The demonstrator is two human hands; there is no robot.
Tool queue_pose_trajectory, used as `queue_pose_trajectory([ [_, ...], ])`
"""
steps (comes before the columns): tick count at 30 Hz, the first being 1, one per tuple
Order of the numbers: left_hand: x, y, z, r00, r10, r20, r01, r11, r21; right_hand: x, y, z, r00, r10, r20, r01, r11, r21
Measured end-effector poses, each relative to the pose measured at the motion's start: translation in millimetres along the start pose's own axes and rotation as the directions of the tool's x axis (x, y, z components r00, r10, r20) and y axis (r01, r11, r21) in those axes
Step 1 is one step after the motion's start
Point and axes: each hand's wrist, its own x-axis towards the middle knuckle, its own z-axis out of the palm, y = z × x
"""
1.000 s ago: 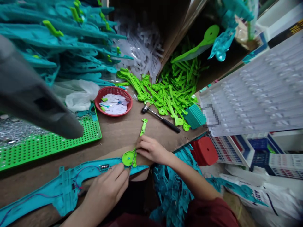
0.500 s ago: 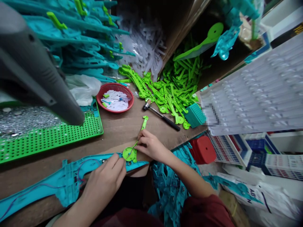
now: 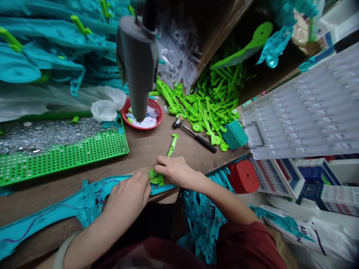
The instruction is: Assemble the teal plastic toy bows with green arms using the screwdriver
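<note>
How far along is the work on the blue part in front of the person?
Looks done: a wire already runs along the open blue part. In hand: the left hand and right hand are at a green piece whose round end lies over the blue part; fingers hide the detail. Probably left: finishing there, then covering the blue part's exposed inside. More green pieces lie heaped beyond the hammer.
</note>
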Motion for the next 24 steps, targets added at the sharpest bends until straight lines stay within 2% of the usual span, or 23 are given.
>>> queue_pose_trajectory([
  [2,3.1,-3.9,-7.4,1.000,0.014,0.027,-0.014,1.000,-0.009,-2.7,1.0,4.9,0.997,-0.068,-0.024,0.067,0.997,-0.028],
  [4,4.8,-8.9,-9.6,0.999,0.041,0.025,-0.041,0.999,-0.005,-4.6,2.7,8.8,0.996,-0.076,-0.038,0.074,0.996,-0.059],
  [10,3.6,-13.7,-2.8,0.999,0.009,-0.039,-0.004,0.991,0.135,-9.3,1.9,11.1,0.989,-0.122,-0.083,0.118,0.991,-0.058],
  [14,1.0,-9.9,2.4,0.984,0.099,-0.148,-0.074,0.983,0.169,-7.8,-8.0,15.4,0.983,-0.062,-0.175,0.066,0.998,0.016],
  [18,-3.6,-8.0,7.4,0.966,0.139,-0.217,-0.099,0.978,0.182,-3.5,-21.1,24.3,0.975,-0.009,-0.222,0.022,0.998,0.055],
  [22,-8.7,-15.8,17.1,0.931,0.186,-0.315,-0.131,0.973,0.187,-4.0,-29.2,27.8,0.974,0.005,-0.226,0.008,0.998,0.057],
  [24,-10.7,-24.5,25.3,0.883,0.271,-0.382,-0.200,0.956,0.216,-4.5,-30.5,28.3,0.974,-0.031,-0.226,0.031,1.000,-0.004],
])
